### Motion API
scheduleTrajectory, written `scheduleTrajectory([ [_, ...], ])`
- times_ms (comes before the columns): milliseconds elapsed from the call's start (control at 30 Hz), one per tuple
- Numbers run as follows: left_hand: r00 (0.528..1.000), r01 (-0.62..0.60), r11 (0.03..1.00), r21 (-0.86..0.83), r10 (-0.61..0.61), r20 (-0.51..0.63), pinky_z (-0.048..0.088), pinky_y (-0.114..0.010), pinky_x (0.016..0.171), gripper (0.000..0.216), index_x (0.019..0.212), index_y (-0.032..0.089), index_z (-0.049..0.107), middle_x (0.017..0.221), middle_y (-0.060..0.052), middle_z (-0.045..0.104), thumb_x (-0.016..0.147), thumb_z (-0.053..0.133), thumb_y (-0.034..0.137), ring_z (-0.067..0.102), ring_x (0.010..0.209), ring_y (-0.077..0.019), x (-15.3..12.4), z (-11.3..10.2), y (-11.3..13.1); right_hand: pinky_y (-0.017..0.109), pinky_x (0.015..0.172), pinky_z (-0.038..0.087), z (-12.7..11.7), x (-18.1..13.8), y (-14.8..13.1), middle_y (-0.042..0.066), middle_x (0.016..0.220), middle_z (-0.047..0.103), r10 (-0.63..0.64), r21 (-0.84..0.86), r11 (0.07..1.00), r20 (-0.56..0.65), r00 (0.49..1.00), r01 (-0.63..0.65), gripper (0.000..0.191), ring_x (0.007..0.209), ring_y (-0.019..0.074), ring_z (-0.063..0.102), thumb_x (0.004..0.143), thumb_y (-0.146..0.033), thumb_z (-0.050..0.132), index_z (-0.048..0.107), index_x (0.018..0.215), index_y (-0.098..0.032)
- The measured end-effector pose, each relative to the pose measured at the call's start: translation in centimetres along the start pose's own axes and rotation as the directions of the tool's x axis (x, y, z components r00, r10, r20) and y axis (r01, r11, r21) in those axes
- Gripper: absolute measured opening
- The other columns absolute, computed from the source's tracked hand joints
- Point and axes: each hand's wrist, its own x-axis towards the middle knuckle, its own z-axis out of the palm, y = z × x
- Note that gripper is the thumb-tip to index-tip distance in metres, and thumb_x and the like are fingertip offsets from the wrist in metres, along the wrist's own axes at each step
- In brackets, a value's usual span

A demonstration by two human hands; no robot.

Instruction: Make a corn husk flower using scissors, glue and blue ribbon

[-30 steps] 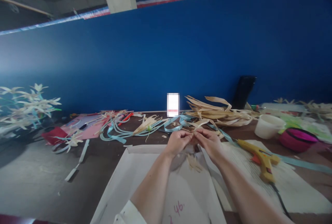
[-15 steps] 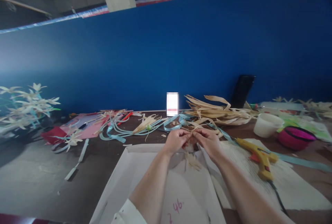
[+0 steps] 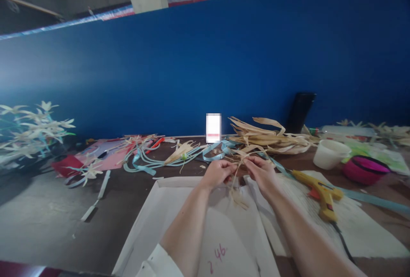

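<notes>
My left hand pinches a thin, pale strip of dried husk between thumb and fingers. Close by on the other side, my right hand is closed on the same strip. A narrow strand runs down between the hands to a pale frayed piece, which hangs over a shallow white box lid with pink handwriting. The exact shape at the fingertips is partly hidden. Just beyond my hands lie a bundle of dried husks and a light blue ribbon.
A yellow glue gun rests on paper at right, near a white cup and a magenta pouch. Blue cords and a red cup lie left of centre. Pale husk flowers stand at far left.
My right hand has moved slightly right, away from the left, so the gap between the fingertips is wider. More of the strand now shows between them.
</notes>
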Motion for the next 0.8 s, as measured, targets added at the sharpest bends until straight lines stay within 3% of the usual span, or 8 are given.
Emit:
scheduleTrajectory([
  [200,0.999,0.028,1.0,-0.003,-0.028,0.021,0.035,-0.02,0.043,0.039,0.077,0.013,0.066,0.057,-0.001,0.058,0.069,0.063,0.05,0.044,0.044,-0.0068,0.04,0.02,0.21,0.022,0.04,0.019,0.02,0.09,0.22,-0.006,0.047,0.042,-0.004,0.005,1.0,0.012,1.0,0.004,0.035,0.04,0.0076,0.031,0.066,-0.051,0.067,0.062,0.078,-0.018],
  [367,0.999,-0.015,0.998,-0.054,0.018,0.043,0.031,-0.019,0.041,0.032,0.076,0.012,0.063,0.068,-0.003,0.064,0.068,0.065,0.044,0.044,0.044,-0.0059,-0.16,0.19,0.48,0.022,0.039,0.02,0.11,0.07,0.04,-0.006,0.047,0.043,-0.001,0.049,0.999,-0.019,1.0,0.002,0.033,0.041,0.007,0.032,0.064,-0.049,0.07,0.061,0.075,-0.019],
  [633,1.0,-0.018,1.0,-0.007,0.018,0.001,0.033,-0.019,0.042,0.029,0.077,0.012,0.063,0.068,-0.003,0.064,0.069,0.064,0.041,0.046,0.047,-0.0067,-0.19,0.23,0.39,0.02,0.042,0.022,0.47,-0.65,-0.65,-0.002,0.056,0.054,0.023,0.033,0.999,0.161,0.987,-0.029,0.032,0.046,0.0077,0.039,0.069,-0.049,0.067,0.06,0.074,-0.017],
  [800,0.999,-0.032,0.999,0.01,0.033,-0.031,0.034,-0.018,0.044,0.031,0.075,0.012,0.062,0.064,-0.002,0.061,0.066,0.068,0.041,0.048,0.05,-0.0076,-0.13,0.31,0.38,0.021,0.041,0.02,0.46,-0.59,-0.55,-0.004,0.05,0.048,-0.011,0.033,0.999,0.125,0.992,0.007,0.035,0.043,0.0064,0.034,0.068,-0.05,0.068,0.057,0.066,-0.017],
])
